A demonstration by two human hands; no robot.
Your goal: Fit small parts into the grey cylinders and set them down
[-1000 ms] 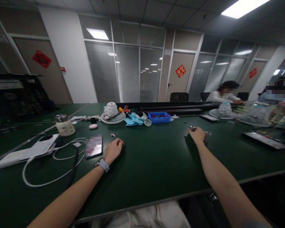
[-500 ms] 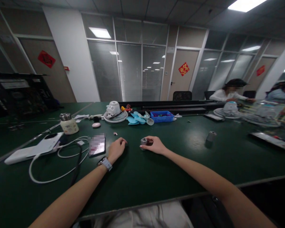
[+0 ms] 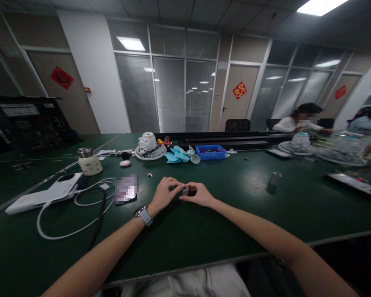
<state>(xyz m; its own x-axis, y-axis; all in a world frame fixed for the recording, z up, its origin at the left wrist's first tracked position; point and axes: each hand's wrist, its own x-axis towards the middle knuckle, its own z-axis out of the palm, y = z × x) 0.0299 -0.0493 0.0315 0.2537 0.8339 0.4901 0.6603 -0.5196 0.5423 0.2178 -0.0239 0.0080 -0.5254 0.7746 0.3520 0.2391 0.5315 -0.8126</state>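
- Head view: a white cable (image 3: pixel 54 238) loops over the green table (image 3: pixel 198 237), left of the left forearm.
- Midway along the table, the right hand (image 3: pixel 202 194) grips a small grey cylinder (image 3: pixel 185 190) between thumb and fingers.
- The left hand (image 3: pixel 167 194) curves its fingers to that piece's other side; whether they press on it, I cannot tell.
- Well to the right stands a second grey cylinder (image 3: pixel 275 178).
- Farther back, light-blue blades (image 3: pixel 179 154) lie between a white fan housing (image 3: pixel 147 142) and a blue basket (image 3: pixel 210 155).
- Beyond, a white-sleeved person (image 3: pixel 286 125) sits at the right.
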